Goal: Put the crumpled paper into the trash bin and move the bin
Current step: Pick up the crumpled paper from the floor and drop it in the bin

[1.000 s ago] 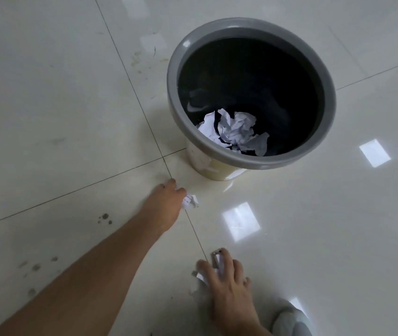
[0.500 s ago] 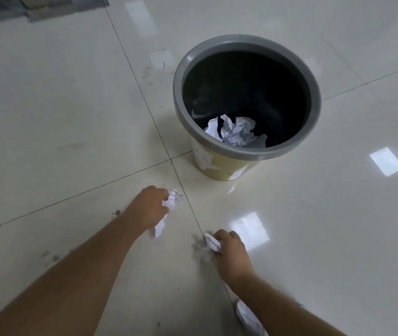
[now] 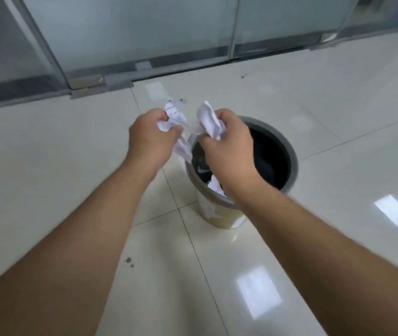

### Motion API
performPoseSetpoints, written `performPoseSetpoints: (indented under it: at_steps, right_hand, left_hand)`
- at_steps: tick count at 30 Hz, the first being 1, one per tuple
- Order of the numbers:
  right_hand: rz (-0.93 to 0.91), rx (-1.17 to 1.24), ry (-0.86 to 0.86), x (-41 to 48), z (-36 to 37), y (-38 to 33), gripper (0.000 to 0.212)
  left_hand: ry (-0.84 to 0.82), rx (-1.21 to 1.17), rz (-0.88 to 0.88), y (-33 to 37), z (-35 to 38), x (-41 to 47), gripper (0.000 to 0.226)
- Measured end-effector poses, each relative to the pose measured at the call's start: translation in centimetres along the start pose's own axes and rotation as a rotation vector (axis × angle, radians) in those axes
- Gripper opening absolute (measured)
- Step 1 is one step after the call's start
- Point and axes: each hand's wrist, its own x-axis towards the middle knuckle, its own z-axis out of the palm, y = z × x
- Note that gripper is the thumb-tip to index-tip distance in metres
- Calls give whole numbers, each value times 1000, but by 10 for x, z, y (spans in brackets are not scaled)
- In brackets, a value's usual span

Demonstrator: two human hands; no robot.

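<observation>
a moment ago both my hands were low on the floor, each one picking a scrap beside the bin. now they are lifted and close together above it. my left hand (image 3: 150, 138) is closed around a crumpled paper (image 3: 174, 117), and a loose end of it hangs down toward the grey rim. my right hand (image 3: 229, 146) is closed around a second crumpled paper (image 3: 210, 121) and is over the opening of the trash bin (image 3: 290, 163). the left hand is more over the near-left edge, so i judge its piece could fall outside if i let go here. inside the bin i see some white paper (image 3: 215, 184) already lying, partly hidden by my right wrist. the bin stands on the tiled floor (image 3: 47, 166), not far from a glass door (image 3: 132, 32). what remains, i think, is to drop both pieces and then move the bin.
</observation>
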Motion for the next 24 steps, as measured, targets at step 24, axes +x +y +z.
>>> performPoseSetpoints:
  at_steps: [24]
  right_hand:
    - [-334,-384,-131,-67,-27,44,13]
  left_hand:
    - [-335,144,79,5,46,-18,57]
